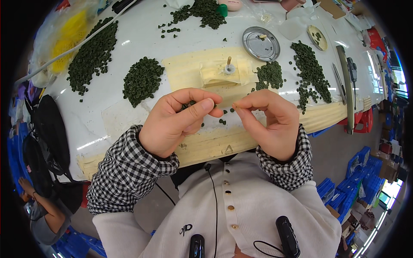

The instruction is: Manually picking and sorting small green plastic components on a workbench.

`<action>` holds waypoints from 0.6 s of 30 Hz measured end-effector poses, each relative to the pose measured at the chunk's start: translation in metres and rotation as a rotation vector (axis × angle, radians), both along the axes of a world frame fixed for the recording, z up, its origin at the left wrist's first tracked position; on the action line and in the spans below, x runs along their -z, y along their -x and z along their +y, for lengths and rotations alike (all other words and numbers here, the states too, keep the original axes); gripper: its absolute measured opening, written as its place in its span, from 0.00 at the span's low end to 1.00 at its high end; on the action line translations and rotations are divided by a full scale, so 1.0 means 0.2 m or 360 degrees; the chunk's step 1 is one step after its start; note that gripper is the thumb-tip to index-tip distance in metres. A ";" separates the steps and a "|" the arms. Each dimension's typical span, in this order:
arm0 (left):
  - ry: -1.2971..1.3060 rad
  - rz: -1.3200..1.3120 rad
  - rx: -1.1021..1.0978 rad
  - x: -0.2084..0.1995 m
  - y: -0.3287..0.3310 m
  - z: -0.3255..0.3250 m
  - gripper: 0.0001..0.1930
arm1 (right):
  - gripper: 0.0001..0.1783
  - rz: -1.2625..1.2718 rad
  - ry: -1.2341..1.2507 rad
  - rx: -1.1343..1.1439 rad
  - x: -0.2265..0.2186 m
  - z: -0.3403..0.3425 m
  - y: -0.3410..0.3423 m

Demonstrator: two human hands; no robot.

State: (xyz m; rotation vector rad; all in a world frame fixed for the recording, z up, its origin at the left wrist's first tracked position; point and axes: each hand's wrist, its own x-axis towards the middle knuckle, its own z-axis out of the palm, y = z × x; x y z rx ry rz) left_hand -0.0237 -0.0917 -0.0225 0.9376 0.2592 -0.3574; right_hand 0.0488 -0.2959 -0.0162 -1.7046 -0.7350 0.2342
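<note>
My left hand (170,127) is closed, its thumb lying over curled fingers. Small dark green round parts (187,105) show between those fingers. My right hand (273,124) makes a pinch just to the right of the left fingertips, without touching them. Whatever is in that pinch is too small to name. A few loose green parts (222,122) lie on the table below and between the hands. Beyond them stands a tape-covered block (211,76) with a whitish round fitting (230,69) and a thin upright brown peg (229,60).
Piles of green parts lie at left (143,79), far left (92,56), back (204,13), right of the block (271,74) and farther right (309,71). A round metal dish (261,44) stands behind the block. Tweezers (339,81) and a long bar (345,86) lie at right.
</note>
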 end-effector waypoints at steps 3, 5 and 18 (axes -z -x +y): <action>-0.0019 0.0012 -0.0003 0.00 0.00 0.00 0.10 | 0.09 0.0053 -0.0041 -0.0040 0.00 0.01 0.00; -0.0025 0.0000 0.0002 0.00 0.00 0.00 0.10 | 0.10 0.0085 -0.0050 -0.0066 0.01 0.01 -0.01; -0.0033 0.0012 0.0031 -0.01 0.01 0.00 0.09 | 0.09 0.0706 -0.0191 -0.0119 0.00 0.01 0.01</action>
